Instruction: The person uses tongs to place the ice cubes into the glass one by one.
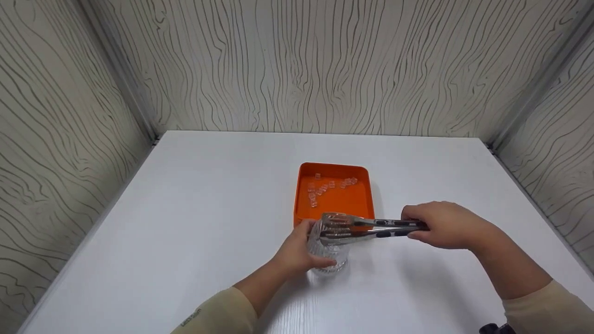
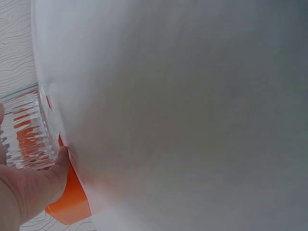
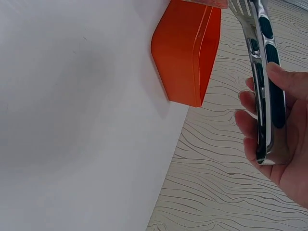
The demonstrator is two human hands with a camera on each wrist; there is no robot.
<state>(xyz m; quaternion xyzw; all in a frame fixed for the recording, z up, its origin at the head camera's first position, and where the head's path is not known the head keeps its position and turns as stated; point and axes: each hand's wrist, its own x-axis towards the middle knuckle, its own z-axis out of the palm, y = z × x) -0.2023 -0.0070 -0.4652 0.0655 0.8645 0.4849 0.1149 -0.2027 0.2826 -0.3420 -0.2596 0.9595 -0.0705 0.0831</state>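
In the head view my left hand [image 1: 293,253] grips the side of a clear ribbed glass [image 1: 335,256], with the thumb across its near side. The glass stands at the near edge of an orange tray [image 1: 345,202]; the left wrist view shows its ribbed wall [image 2: 29,132] beside my fingers. My right hand [image 1: 449,226] holds metal tongs [image 1: 387,228] by their dark-gripped handles. The tongs reach leftward, and their tips overlap the rim of the glass. Whether anything is between the tips I cannot tell. Several small clear cubes [image 1: 312,188] lie in the tray.
Everything stands on a white table [image 1: 209,199]. Wood-grain patterned panels [image 1: 297,65] rise behind it and at both sides. A small dark object [image 1: 496,329] shows at the bottom right, by the right sleeve.
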